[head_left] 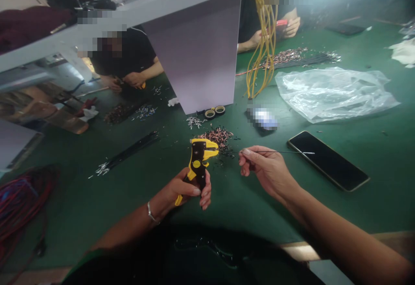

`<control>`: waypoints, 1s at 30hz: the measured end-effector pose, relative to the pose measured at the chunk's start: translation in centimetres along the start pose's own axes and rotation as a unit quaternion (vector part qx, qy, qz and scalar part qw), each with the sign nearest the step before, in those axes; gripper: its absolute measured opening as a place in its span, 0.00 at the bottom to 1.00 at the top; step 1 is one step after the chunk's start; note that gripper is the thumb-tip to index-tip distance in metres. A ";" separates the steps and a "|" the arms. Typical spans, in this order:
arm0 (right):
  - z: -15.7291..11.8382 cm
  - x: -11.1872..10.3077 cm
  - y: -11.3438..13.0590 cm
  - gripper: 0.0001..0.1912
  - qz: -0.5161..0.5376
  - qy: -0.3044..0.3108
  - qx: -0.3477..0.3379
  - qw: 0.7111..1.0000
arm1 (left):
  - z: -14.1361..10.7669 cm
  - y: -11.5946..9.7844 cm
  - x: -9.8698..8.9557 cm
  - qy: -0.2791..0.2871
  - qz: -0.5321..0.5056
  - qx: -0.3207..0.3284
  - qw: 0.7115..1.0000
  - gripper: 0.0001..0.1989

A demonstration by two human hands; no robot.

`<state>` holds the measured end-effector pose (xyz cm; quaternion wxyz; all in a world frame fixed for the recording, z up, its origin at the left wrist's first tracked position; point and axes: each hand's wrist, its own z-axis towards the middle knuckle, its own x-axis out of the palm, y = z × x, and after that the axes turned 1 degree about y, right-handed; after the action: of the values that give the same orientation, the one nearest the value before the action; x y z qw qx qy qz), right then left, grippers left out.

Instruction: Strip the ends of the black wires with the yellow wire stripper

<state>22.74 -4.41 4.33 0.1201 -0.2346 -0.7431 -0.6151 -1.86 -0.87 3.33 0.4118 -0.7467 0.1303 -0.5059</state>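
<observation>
Wire stripper (196, 159), yellow and black, is held upright above a green tabletop (145, 228), its jaws facing right. The person's left hand (189, 190) is wrapped around its handles; a silver-coloured bracelet (150, 212) circles that wrist. To the right of the wire stripper, and apart from it, the right hand (269, 166) pinches a thin black wire (287, 152) between thumb and fingers. The wire runs rightward, and its pale tip shows over a dark-screened smartphone (329, 160), which lies well to the right of the wire stripper.

Just beyond the wire stripper's head is a heap of copper and black clippings (221, 137). Behind that, farther from the wire stripper, are small silvery pieces (194, 122) and 2 rolls of black tape (215, 112), next to the foot of a pale upright panel (201, 51). Left of the wire stripper lies a bundle of black wires (128, 153) with silvery ends; farther left, at the table's near side, is a coil of red and blue cable (22, 203).

Beyond the wire stripper to the right, yellow wires (261, 60) hang down, and a crumpled clear plastic bag (337, 94) lies past them. Across the table, 1 co-worker's hands (134, 79) show left of the panel; another's hands (292, 26) hold something red to its right.
</observation>
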 end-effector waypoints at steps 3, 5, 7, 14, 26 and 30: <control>0.0 0.0 0.0 0.11 0.000 0.001 0.001 1.000 | 0.0 0.1 0.0 -0.011 0.006 0.003 1.000 0.12; 0.0 0.0 0.0 0.11 0.002 0.000 0.003 1.000 | -0.1 0.1 0.2 -0.022 0.008 0.007 1.000 0.11; 0.0 0.0 0.1 0.11 0.004 -0.001 0.005 1.000 | -0.1 0.1 0.3 -0.030 0.012 0.007 0.999 0.09; 0.1 0.0 0.0 0.11 0.006 0.000 0.013 1.000 | 0.0 0.2 0.8 -0.059 0.023 0.007 0.998 0.07; 0.4 -0.3 -0.1 0.11 0.020 0.010 0.023 0.999 | -0.1 0.4 0.2 -0.080 0.027 0.012 0.996 0.07; 0.4 -0.4 -0.1 0.11 0.021 0.011 0.021 1.000 | 0.1 0.5 0.0 -0.056 0.015 0.006 0.998 0.11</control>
<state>23.08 -4.08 3.96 0.1458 -0.2413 -0.7492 -0.5993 -1.69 -1.16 2.99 0.4299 -0.7694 0.1154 -0.4582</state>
